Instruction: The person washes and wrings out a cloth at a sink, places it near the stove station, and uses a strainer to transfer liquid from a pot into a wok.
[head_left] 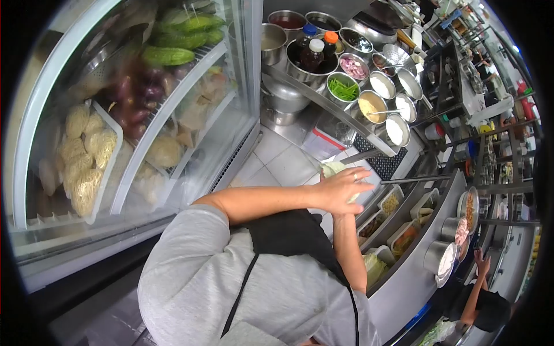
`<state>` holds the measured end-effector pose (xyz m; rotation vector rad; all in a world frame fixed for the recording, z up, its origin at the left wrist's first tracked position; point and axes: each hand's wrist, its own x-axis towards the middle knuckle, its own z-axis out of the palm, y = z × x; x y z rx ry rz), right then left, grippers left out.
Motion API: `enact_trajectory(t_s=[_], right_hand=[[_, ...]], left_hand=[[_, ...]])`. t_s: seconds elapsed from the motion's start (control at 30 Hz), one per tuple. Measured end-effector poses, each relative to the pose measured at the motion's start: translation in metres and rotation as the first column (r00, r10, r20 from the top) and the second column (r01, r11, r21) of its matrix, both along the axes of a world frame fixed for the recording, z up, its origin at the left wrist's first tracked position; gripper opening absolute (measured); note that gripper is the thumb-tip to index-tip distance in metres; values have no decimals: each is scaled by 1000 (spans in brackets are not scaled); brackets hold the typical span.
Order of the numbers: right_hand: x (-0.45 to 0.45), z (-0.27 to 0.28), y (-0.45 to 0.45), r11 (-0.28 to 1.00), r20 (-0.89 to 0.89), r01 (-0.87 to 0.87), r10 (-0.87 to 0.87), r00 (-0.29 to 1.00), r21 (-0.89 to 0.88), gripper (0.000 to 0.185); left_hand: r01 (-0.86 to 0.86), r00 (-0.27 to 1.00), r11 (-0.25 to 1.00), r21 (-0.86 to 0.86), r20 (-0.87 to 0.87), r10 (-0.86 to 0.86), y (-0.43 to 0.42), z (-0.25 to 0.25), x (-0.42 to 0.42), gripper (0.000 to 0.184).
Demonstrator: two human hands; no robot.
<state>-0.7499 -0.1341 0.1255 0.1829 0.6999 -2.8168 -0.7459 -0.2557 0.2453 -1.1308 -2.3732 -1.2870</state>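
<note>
Near the middle of the head view, my left hand (339,193) lies across something pale green, like a leafy vegetable (333,169), with its fingers spread and a ring on one finger. The pale green thing shows above and below that hand. My right forearm comes up from below and ends under the left hand, so the right hand's fingers are hidden. Both hands are in front of my body, beside an open drawer with food containers (392,202).
A glass-door fridge (144,184) with cucumbers and noodle bundles stands at left. Metal bowls and bottles crowd a steel shelf (323,98) above. Pots (440,258) stand on the counter (404,300) at right. Another person (485,305) is at lower right.
</note>
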Motion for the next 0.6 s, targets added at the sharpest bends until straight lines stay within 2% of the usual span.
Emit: enact_trajectory(t_s=[0.07, 0.1, 0.13, 0.17, 0.2, 0.23, 0.27, 0.33, 0.37, 0.5, 0.6], right_hand=[[6, -19, -3, 1000, -16, 3, -4, 1000, -21, 66], [10, -9, -11, 999, -4, -31, 31, 1000, -37, 68], [14, 1, -18, 996, 7, -65, 66, 998, -53, 69], [18, 55, -35, 988, 38, -135, 138, 990, -74, 69], [18, 84, -39, 974, 61, -204, 210, 976, -96, 70], [16, 81, -30, 948, 30, -270, 279, 960, -169, 65], [12, 75, -21, 938, 29, -290, 301, 953, -191, 64], [-3, 53, 7, 949, 42, -258, 270, 962, -182, 63], [-11, 40, 24, 962, 56, -222, 233, 971, -157, 62], [-42, 12, 95, 990, 76, -115, 122, 990, -80, 60], [-61, 36, 146, 995, 61, -28, 34, 998, -99, 58]], left_hand=[[110, 978, 956, 273, 140, -153, 5, 10, -13, 54], [136, 966, 928, 347, 163, -202, 5, 16, -20, 52], [113, 967, 928, 355, 174, -184, 7, 11, -24, 52], [92, 969, 927, 364, 181, -167, 9, 5, -28, 53], [74, 972, 925, 372, 182, -151, 13, 0, -32, 53], [83, 971, 936, 342, 183, -153, 14, -6, -33, 58], [86, 987, 960, 267, 109, -119, 19, -11, -33, 61], [65, 997, 992, 112, -42, -61, 30, -17, -29, 66], [108, 994, 993, 42, -31, -107, 35, -20, -26, 73], [197, 978, 978, 67, 60, -201, 65, -23, -19, 77], [259, 885, 900, 350, 287, -366, 93, -23, -21, 76]])
